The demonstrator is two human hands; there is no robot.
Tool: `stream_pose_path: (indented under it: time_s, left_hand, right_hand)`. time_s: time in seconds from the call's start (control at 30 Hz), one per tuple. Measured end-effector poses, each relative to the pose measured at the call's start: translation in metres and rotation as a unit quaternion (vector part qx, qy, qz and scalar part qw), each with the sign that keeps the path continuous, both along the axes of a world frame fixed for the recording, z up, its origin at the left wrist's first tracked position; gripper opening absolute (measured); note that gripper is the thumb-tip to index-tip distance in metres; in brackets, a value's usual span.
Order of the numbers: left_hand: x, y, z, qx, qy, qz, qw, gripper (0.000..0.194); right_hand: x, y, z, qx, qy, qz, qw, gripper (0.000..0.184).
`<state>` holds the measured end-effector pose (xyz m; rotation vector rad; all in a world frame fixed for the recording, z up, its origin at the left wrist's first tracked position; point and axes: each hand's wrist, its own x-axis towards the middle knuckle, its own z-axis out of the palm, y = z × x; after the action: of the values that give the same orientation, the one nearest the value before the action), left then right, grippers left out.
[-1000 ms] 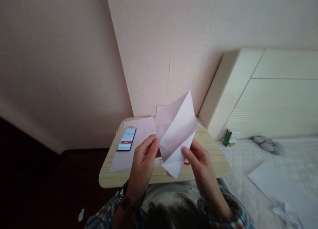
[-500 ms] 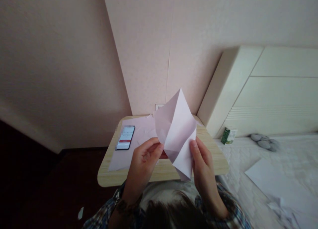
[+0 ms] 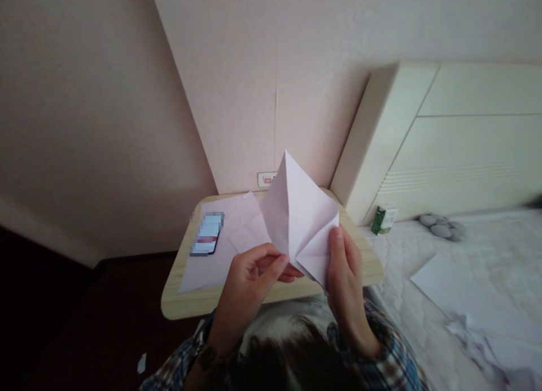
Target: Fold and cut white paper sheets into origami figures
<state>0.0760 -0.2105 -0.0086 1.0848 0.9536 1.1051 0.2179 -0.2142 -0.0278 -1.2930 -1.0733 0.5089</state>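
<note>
A folded sheet of white paper (image 3: 296,221) stands point-up above a small wooden table (image 3: 203,300). My left hand (image 3: 249,281) pinches its lower left edge between thumb and fingers. My right hand (image 3: 345,275) grips its lower right flap, with the thumb pressed on the front. Both hands are closed on the paper and hold it clear of the tabletop.
A phone (image 3: 207,241) lies on flat paper sheets (image 3: 231,233) on the table's left half. A wall socket (image 3: 266,179) sits behind. To the right is a bed with a cream headboard (image 3: 444,142), a green carton (image 3: 383,218), grey stones (image 3: 440,228) and loose paper (image 3: 457,295).
The paper has been turned and refolded so its point stands upright. My right hand has closed up against the right flap, and my left hand has shifted under the lower edge.
</note>
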Motion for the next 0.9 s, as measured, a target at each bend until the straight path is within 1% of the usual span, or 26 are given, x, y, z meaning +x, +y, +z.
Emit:
stream_pose_path:
  time_s: [0.13,0.37,0.47,0.63,0.73,0.9]
  left_hand:
    - [0.0007,-0.0018,0.0001,-0.005,0.002,-0.008,1.0,0.015]
    - [0.0003,-0.0021,-0.002,0.007,0.007,-0.027,1.0,0.01]
    - [0.0011,-0.0015,-0.0012,0.001,0.009,-0.021,1.0,0.01]
    - [0.0037,0.0011,-0.0028,-0.016,0.009,-0.003,1.0,0.015]
    - [0.0048,0.0013,-0.0041,-0.016,0.008,0.003,1.0,0.017]
    - [0.0051,0.0002,-0.0041,-0.002,0.001,0.003,1.0,0.015]
  right_hand:
    - [0.0006,-0.0004,-0.0013,0.006,-0.013,-0.009,1.0,0.033]
    - [0.0018,0.0,-0.0021,0.036,-0.032,-0.011,0.999,0.034]
    - [0.0014,-0.0005,-0.0024,0.029,-0.036,-0.008,0.999,0.035]
    - [0.0022,-0.0005,-0.0059,0.02,-0.045,0.0,0.999,0.033]
    - [0.0031,-0.0001,-0.0067,0.026,-0.053,0.006,0.998,0.03]
    - [0.0032,-0.0015,-0.0026,0.053,-0.068,0.007,0.996,0.026]
